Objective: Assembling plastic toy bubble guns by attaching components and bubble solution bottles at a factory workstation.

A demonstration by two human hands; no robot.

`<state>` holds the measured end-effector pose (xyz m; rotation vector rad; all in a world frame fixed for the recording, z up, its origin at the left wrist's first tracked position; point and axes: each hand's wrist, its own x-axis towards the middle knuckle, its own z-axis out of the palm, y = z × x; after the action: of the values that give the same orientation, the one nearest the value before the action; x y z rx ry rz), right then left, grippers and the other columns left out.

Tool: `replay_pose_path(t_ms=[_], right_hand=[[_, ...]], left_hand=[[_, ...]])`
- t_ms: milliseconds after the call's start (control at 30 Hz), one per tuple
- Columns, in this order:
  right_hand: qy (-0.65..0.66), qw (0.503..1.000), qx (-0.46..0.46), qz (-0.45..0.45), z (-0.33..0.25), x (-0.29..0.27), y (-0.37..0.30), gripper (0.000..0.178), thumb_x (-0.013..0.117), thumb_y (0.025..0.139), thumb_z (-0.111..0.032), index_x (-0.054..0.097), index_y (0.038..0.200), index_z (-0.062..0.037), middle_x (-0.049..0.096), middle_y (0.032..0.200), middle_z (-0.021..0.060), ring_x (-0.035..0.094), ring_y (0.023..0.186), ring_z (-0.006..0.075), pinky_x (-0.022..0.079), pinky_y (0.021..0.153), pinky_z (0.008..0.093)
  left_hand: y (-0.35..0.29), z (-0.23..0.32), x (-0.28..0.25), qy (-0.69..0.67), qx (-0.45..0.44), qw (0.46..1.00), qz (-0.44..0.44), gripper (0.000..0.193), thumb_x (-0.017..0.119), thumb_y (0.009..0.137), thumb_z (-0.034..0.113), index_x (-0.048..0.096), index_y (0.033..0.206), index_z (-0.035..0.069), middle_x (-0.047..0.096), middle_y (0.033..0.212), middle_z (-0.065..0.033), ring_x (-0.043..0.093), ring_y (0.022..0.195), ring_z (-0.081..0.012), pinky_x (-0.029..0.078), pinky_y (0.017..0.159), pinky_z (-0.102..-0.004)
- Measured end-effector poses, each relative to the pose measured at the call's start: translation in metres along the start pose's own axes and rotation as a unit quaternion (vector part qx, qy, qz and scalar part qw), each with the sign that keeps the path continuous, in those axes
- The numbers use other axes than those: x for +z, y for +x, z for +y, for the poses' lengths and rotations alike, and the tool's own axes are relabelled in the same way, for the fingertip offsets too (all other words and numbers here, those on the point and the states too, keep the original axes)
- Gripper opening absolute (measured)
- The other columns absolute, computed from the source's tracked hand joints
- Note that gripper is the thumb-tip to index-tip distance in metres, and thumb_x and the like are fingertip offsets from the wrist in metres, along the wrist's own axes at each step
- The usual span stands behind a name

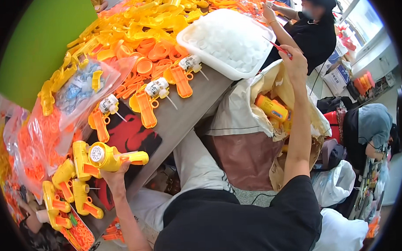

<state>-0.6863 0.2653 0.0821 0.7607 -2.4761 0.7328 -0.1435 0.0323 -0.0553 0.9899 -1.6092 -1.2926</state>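
My left hand (116, 174) is closed around a yellow toy gun (105, 158) with a white round perforated front, held over the table's near left edge. My right hand (297, 61) is raised at the upper right, closed on a thin pointed tool with a red handle (283, 51); its tip reaches the rim of a white tub (194, 46) of small whitish translucent pieces. Several similar yellow toy guns (64, 176) stand beside my left hand. Farther along the table edge are three orange gun halves (144, 109) with clear motor units and thin rods.
Yellow and orange plastic parts (157, 21) heap across the table behind a clear bag (80, 85). An open white sack (236, 115) with yellow toys stands right of my legs. A co-worker (315, 31) works at the far right. A box of orange parts (81, 233) sits lower left.
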Motion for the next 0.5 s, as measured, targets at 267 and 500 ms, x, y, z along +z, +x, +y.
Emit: replay_pose_path(t_ms=[267,500], right_hand=[[-0.088,0.991,-0.082,-0.061,-0.029,0.043,0.050,0.021,0.068,0.090,-0.025,0.077,0.108,-0.0181,0.070,0.101,0.0086,0.067,0.099,0.0308,0.051,0.087,0.0392],[-0.060,0.971,-0.230,-0.021,0.010,0.166,0.087,0.029,0.062,0.096,-0.030,0.075,0.112,-0.0096,0.074,0.100,0.0167,0.072,0.094,0.0342,0.054,0.088,0.0432]], left_hand=[[0.005,-0.009,0.004,-0.023,-0.001,1.000,-0.014,0.068,0.090,0.074,0.008,0.054,0.131,0.004,0.062,0.115,-0.0052,0.063,0.105,-0.0171,0.051,0.100,-0.0337],[-0.002,-0.001,0.003,-0.072,0.014,0.997,0.029,0.056,0.082,0.082,0.010,0.053,0.130,0.005,0.061,0.119,-0.0072,0.063,0.111,-0.0225,0.047,0.108,-0.0463]])
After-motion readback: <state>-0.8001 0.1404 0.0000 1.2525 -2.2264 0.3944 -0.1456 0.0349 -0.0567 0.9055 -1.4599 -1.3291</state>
